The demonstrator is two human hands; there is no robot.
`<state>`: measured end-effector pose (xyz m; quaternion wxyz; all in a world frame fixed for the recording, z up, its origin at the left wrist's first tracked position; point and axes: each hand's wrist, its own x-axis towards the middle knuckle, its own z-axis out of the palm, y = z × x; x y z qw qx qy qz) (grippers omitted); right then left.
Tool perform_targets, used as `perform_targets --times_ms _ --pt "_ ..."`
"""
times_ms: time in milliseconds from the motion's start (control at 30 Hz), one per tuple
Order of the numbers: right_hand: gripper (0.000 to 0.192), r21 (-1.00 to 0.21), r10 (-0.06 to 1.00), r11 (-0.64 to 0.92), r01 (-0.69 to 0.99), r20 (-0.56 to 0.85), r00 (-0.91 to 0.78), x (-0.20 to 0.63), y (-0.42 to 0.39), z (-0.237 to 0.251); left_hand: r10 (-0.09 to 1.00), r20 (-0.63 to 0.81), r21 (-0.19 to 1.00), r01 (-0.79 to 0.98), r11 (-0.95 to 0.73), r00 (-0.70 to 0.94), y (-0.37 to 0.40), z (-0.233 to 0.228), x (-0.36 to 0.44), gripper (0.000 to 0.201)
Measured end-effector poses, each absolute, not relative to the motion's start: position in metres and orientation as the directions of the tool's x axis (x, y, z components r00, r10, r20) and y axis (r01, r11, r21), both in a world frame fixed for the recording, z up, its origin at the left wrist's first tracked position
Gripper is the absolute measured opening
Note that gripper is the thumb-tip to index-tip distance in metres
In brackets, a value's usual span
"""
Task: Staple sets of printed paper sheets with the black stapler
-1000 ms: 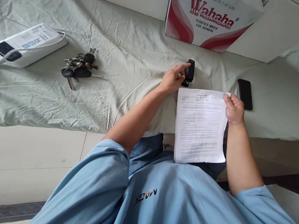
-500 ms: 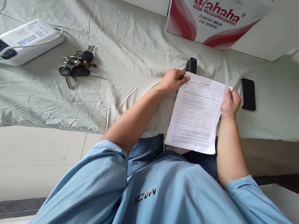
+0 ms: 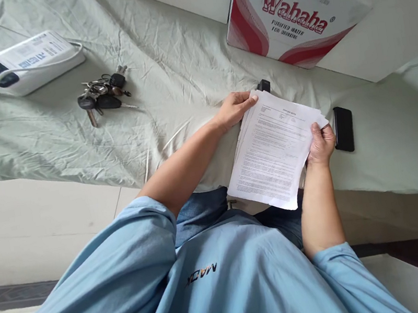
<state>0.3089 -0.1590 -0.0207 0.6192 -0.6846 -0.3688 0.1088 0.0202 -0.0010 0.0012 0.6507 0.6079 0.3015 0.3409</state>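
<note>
Printed sheets [image 3: 268,155] are held by both hands above the near edge of the cloth-covered worktop [image 3: 394,148]. The upper left corner is gripped by the left hand [image 3: 235,109], the right edge, near its top, by the right hand [image 3: 321,144]. Sheet edges are seen unaligned. A black object [image 3: 264,85], partly hidden, is seen just beyond the left corner. A black phone [image 3: 344,129] is placed just beside the right hand.
</note>
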Motion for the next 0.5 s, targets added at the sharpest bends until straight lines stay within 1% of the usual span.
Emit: perform_targets --times_ms 100,200,267,400,500 --pt "0.054 -0.935 0.597 0.081 0.346 0.323 0.734 0.3134 -0.1583 -0.0238 0.809 0.019 0.996 -0.077 0.033 0.588 0.0 -0.0008 0.0201 0.052" --pt "0.055 -0.92 0.569 0.062 0.386 0.351 0.744 0.3171 -0.1583 -0.0262 0.834 0.032 0.998 -0.056 -0.002 0.552 -0.0002 -0.0011 0.0203 0.059" --pt "0.058 -0.907 0.559 0.047 0.418 0.371 0.742 0.3187 -0.1585 -0.0266 0.836 0.017 0.999 -0.048 0.011 0.548 -0.0013 0.0005 0.0201 0.063" --pt "0.059 -0.902 0.56 0.032 0.431 0.373 0.74 0.3189 -0.1586 -0.0253 0.821 -0.01 0.996 -0.065 0.058 0.571 -0.0035 0.0033 0.0197 0.066" --pt "0.057 -0.9 0.571 0.024 0.435 0.369 0.733 0.3172 -0.1585 -0.024 0.817 -0.003 0.999 -0.032 0.026 0.577 -0.0041 0.0026 0.0198 0.064"
